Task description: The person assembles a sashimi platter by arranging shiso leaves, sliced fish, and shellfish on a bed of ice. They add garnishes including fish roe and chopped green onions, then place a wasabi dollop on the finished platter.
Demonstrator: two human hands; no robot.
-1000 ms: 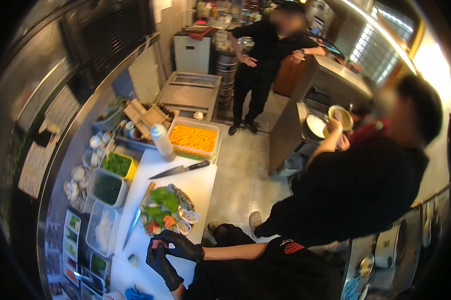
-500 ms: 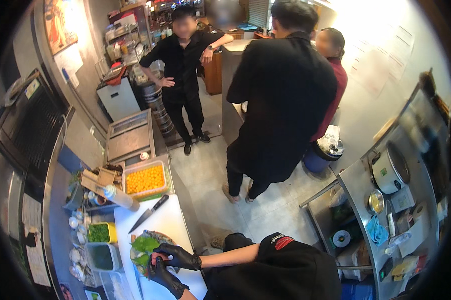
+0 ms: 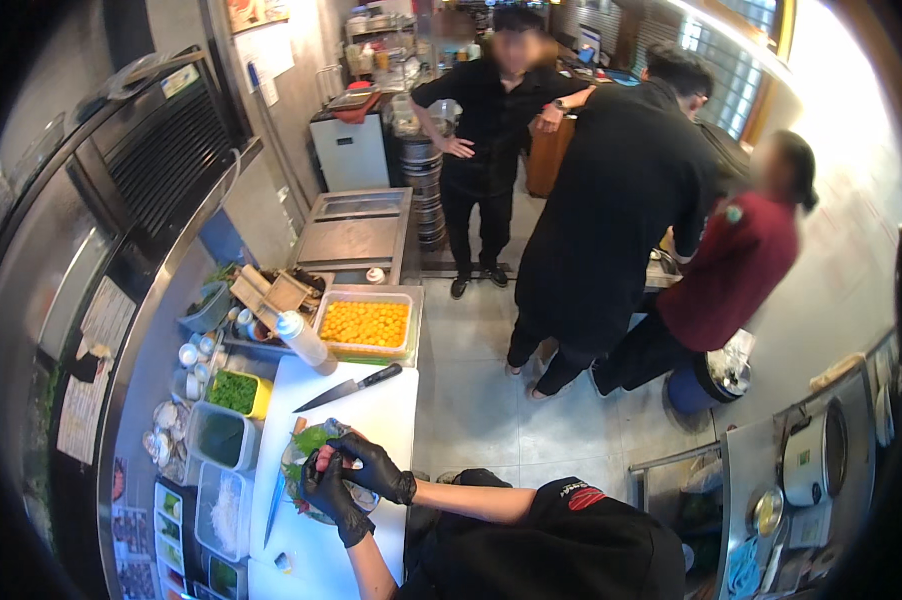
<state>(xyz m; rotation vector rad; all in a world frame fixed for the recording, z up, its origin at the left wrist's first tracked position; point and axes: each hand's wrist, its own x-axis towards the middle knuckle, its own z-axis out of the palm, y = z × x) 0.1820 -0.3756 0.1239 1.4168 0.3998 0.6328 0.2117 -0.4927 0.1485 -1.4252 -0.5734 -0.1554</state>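
Beside the plate (image 3: 301, 470): knife (image 3: 349, 387).

Both gloved hands (image 3: 346, 480) cover the plate's (image 3: 301, 505) middle, hiding whatever their fingers pinch.

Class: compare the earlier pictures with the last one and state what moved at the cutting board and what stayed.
The camera swung, so the view shifted. Both gloved hands, left hand and right hand, stayed on the plate of greens, now pressed together over something pinkish. The knife, squeeze bottle and tray of yellow food stayed put.
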